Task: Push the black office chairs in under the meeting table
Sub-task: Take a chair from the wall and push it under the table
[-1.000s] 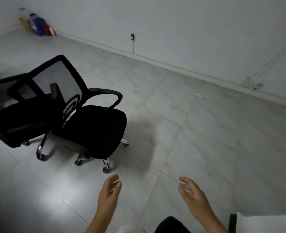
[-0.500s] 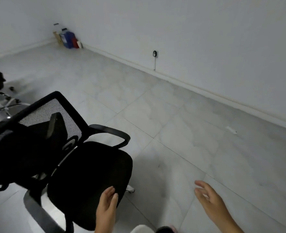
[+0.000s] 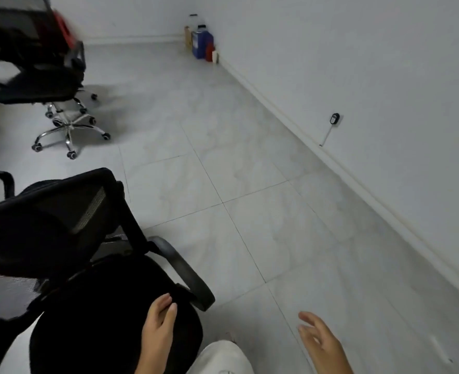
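Containers: a blue jug [image 3: 202, 44] with a dark cap stands in the room corner, a clear bottle [image 3: 192, 22] just behind it, a small red item [image 3: 209, 54] touching its front; contents can't be told.

Near chair [image 3: 93, 279], black mesh, sits at lower left. Its backrest [image 3: 61, 220] is toward the far side from the camera, tilted a bit left; seat [image 3: 109, 327] comes toward the person; right armrest [image 3: 185, 271] runs along the seat's right edge, front to back. A second chair's black back overlaps the near chair on its left. Far chair [image 3: 42, 76] is well beyond the near chair, blurred, chrome star base [image 3: 70, 130] on the tiled floor [image 3: 249, 211].

Versus half a second ago: view has swung left, the corner jug now sits higher and more central, the far chair shows in full, the near chair lies closer and lower in frame.

Left hand [image 3: 158, 327] is over the near chair's seat, right front part, fingers straight and loose, gripping nothing; contact can't be told. Right hand [image 3: 321, 342] is well right of the near chair, over the floor, fingers spread, empty.
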### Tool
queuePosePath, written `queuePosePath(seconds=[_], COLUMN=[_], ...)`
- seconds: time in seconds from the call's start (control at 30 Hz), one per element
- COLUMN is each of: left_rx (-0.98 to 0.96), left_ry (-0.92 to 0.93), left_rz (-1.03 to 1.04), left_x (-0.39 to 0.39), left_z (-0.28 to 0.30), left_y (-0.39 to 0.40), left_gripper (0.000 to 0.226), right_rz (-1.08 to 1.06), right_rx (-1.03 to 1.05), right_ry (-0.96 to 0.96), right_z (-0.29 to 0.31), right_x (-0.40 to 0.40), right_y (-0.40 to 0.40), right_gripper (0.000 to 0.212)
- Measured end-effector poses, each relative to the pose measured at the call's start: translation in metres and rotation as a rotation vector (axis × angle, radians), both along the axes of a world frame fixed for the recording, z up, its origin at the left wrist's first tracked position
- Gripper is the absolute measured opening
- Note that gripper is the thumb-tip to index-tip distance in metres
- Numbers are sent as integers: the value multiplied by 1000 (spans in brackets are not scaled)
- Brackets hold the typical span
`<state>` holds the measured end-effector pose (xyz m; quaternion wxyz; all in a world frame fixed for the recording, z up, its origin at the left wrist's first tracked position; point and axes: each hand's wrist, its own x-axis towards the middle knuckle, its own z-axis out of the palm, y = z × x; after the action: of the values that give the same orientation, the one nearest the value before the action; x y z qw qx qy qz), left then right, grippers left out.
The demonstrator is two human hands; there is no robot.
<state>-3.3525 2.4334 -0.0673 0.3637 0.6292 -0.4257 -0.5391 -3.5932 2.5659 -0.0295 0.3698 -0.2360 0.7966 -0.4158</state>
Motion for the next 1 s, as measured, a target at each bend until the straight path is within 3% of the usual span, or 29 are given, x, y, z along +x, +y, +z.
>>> queuePosePath(seconds=[0.17, 0.3, 0.53, 0.63, 0.8, 1.0], left_rx=[-93, -104, -12, 16, 12, 80], left_ry=[83, 69, 5, -42, -110, -136], left_rz=[-38, 6, 546, 781, 1074, 1305], left_x=[-78, -121, -157, -168, -169, -133], left_z=[39, 38, 21, 24, 30, 33], left_y=[-97, -151, -196, -206, -223, -246], left_gripper=[24, 22, 20, 21, 20, 24], right_rz=[191, 289, 643, 853, 1191, 1318], right_rx=[-60, -44, 32, -7, -108, -90], right_ry=[47, 30, -99, -68, -28, -88], right_z=[30, 21, 5, 19, 34, 20], right_x=[-76, -115, -156, -157, -111, -40], right_y=[-127, -213, -360, -434, -532, -566], right_gripper=[22, 21, 22, 20, 18, 20])
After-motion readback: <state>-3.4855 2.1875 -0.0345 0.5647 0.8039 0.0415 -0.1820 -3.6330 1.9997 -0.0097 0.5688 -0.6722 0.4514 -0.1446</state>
